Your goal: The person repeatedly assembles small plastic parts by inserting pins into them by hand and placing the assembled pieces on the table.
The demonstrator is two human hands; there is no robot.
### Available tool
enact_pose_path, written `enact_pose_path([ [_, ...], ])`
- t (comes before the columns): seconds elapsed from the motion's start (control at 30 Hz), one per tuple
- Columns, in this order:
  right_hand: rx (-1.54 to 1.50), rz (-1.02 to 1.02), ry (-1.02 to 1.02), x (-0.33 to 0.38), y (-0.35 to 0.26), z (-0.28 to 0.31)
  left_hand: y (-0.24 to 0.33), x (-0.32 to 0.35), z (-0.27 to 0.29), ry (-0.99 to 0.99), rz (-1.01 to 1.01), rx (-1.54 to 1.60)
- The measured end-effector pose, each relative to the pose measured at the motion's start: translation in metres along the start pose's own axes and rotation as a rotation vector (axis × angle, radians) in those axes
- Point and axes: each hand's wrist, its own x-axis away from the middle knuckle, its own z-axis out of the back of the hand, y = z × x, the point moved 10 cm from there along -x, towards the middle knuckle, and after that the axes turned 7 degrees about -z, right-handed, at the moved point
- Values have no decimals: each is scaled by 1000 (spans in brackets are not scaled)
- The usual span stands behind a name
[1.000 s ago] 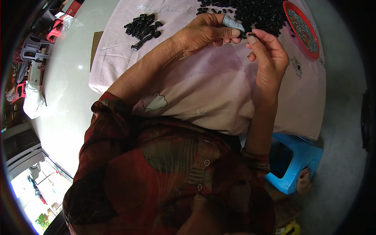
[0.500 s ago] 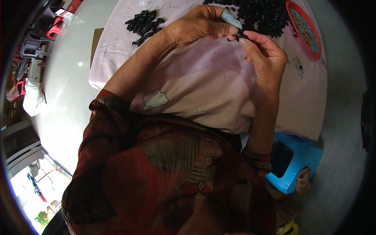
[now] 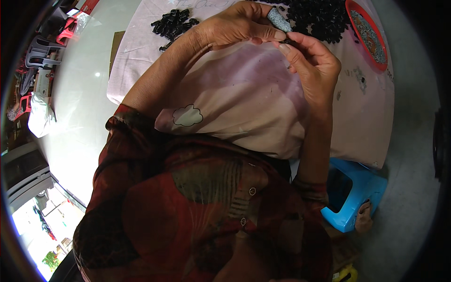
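Over the far part of the table, both my hands meet at the fingertips around a small black plastic part point(image 3: 284, 42), mostly hidden by the fingers. My left hand point(image 3: 239, 27) pinches it between thumb and index finger; a grey speckled finger cover point(image 3: 278, 19) wraps that index finger. From the other side, the thumb and index finger of my right hand point(image 3: 318, 68) close on the same part. Just beyond the hands lies a large heap of black plastic parts point(image 3: 317, 21). A smaller pile of such parts point(image 3: 173, 23) sits left of my left wrist.
A red tray point(image 3: 380, 66) of small metal pieces stands at the far right. A few small bits point(image 3: 361, 79) lie near it on the pale pink cloth point(image 3: 249, 108). A blue plastic stool point(image 3: 369, 192) is beside the table on the right. Chairs point(image 3: 41, 54) stand far left.
Both hands have shifted slightly, staying together at the fingertips. Less of the black part shows between the fingers now.
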Motion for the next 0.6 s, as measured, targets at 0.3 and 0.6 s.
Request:
enact_pose_path([
  [0.3,316,252,23,5,-9,-5,-13,31,-4,275,198,-388],
  [0.6,621,576,-26,20,-34,-33,-21,40,-23,96,253,-315],
])
